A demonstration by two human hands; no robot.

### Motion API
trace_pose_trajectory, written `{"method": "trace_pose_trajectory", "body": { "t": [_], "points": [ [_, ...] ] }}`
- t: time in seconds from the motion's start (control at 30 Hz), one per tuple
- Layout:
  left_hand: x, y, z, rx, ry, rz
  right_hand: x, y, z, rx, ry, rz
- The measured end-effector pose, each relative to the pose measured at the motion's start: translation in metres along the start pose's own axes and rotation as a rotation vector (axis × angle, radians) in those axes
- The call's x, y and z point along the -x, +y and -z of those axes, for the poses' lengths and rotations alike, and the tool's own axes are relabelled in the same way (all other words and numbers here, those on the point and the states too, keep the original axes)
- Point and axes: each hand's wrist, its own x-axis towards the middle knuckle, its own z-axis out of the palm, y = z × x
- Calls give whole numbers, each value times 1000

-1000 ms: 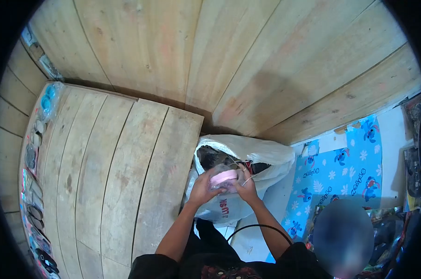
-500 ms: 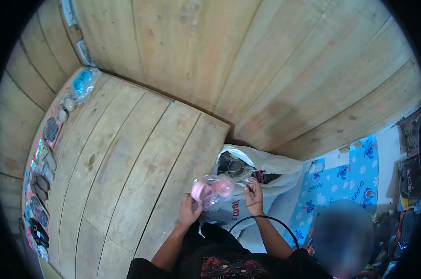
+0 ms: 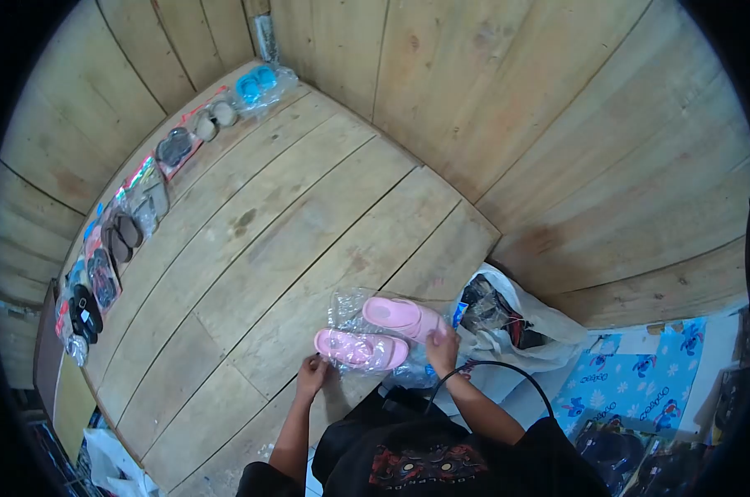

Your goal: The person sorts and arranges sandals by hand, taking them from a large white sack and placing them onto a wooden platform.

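On the wooden platform [image 3: 250, 248], seen from the head camera: pair of pink slippers [image 3: 381, 333] in a clear plastic bag [image 3: 352, 308], lying near the front edge. Left hand [image 3: 312, 374] at the near end of the closer slipper, fingertips pinching the edge of the plastic. Right hand [image 3: 442, 349] resting on the heel end of the farther slipper, fingers curled down over it and the bag. Just right of the platform's corner, open white sack [image 3: 520, 327] with dark items and cords inside, standing on the floor. Beyond it, blue cartoon-print mat [image 3: 631, 381]. Along the far left edge of the platform, row of bagged sandals [image 3: 118, 240] in dark, brown and blue, laid side by side against the plank wall [image 3: 557, 124]. Black cable [image 3: 495, 369] looping over the right forearm
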Motion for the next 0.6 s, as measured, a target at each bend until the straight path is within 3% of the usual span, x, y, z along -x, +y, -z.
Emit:
{"method": "trace_pose_trajectory", "body": {
  "t": [0.03,0.07,0.13,0.17,0.23,0.4,0.47,0.53,0.6],
  "points": [
    [-11,-15,1,108,46,-125,1,0,0,-68,-12,-197],
    [-18,-32,2,111,53,-118,2,3,-3,-66,-21,-192],
    [-21,-12,6,208,48,-252,2,25,-15,199,215,-250],
    [-19,0,5,237,44,-263,-1,34,-15,202,212,-247],
    [-27,6,0,135,34,-266,-11,42,-9,-351,-40,-538],
    [-37,17,-17,45,-46,-257,-16,62,-7,-359,-222,-352],
    [-44,13,-27,162,-315,-48,-13,65,-7,-356,-237,-297],
    [-35,22,-41,123,-355,-8,-8,68,-6,-442,-225,-138],
    [-28,30,-50,85,-388,36,-6,73,-7,-469,-223,-128]
  ]
}}
